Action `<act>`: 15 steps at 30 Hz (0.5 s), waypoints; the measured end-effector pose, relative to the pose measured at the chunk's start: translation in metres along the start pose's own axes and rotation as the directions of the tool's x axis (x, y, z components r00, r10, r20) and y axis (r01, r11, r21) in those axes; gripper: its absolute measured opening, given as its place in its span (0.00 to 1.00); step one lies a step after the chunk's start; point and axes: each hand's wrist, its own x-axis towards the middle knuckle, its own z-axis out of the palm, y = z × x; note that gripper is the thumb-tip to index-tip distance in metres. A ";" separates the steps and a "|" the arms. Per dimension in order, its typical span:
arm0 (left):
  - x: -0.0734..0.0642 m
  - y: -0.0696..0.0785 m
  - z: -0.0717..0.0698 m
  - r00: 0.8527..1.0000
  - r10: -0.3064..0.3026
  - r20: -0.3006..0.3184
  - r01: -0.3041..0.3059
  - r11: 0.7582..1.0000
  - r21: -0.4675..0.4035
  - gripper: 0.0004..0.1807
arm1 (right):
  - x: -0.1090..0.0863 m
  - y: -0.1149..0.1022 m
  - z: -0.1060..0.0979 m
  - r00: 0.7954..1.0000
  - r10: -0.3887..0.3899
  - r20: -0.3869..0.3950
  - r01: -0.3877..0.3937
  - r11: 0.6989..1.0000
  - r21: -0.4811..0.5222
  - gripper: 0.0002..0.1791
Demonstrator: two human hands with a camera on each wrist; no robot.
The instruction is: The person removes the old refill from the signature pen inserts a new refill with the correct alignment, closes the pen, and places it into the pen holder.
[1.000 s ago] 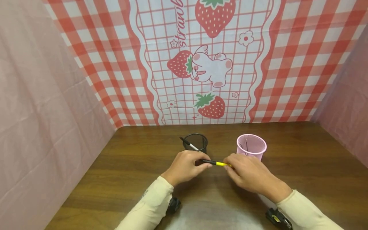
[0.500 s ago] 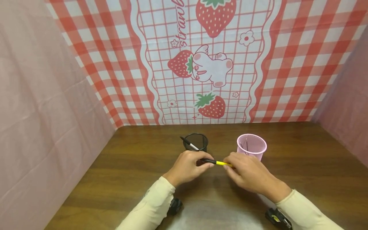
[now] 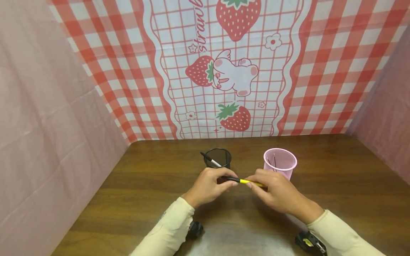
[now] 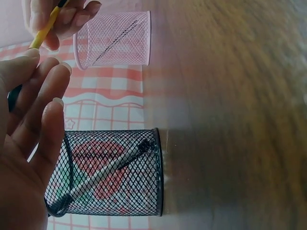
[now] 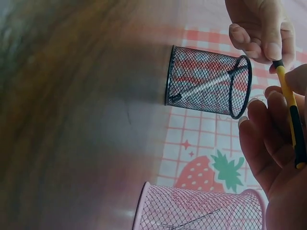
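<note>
A slim yellow and black pen (image 3: 243,181) lies level between the two hands, above the table. My left hand (image 3: 206,185) pinches its black end between thumb and fingers. The yellow part is pinched by my right hand (image 3: 278,189); in the right wrist view, the pen's black section with a yellow tip (image 5: 297,132) lies along that palm. Behind the left hand stands a black mesh pen cup (image 3: 226,156), with a black and white marker (image 3: 211,160) leaning in it. A pink mesh pen cup (image 3: 286,161) holding thin dark sticks stands behind the right hand.
The brown wooden table (image 3: 153,177) runs back to a red checked strawberry cloth (image 3: 128,71). Pink cloth (image 3: 64,124) hangs at the left, and more pink cloth (image 3: 387,106) hangs at the right.
My right fingers have slid slightly left along the pen, closer to the left hand, so less of it shows between the hands. The left hand has barely moved; both cups stay put.
</note>
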 end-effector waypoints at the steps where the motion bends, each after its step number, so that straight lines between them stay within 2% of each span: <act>1: 0.000 0.000 0.000 1.000 -0.010 0.002 0.010 1.000 -0.023 0.06 | 0.000 0.000 0.001 1.000 0.003 0.001 -0.003 1.000 0.004 0.10; 7: 0.001 0.002 -0.001 1.000 -0.024 0.008 0.025 0.994 -0.109 0.07 | -0.001 0.003 0.003 1.000 -0.022 -0.005 0.022 1.000 -0.011 0.07; 15: 0.001 0.002 -0.002 1.000 -0.013 0.013 0.015 0.990 -0.142 0.06 | -0.001 0.003 0.004 0.998 -0.055 0.003 0.055 0.998 -0.039 0.03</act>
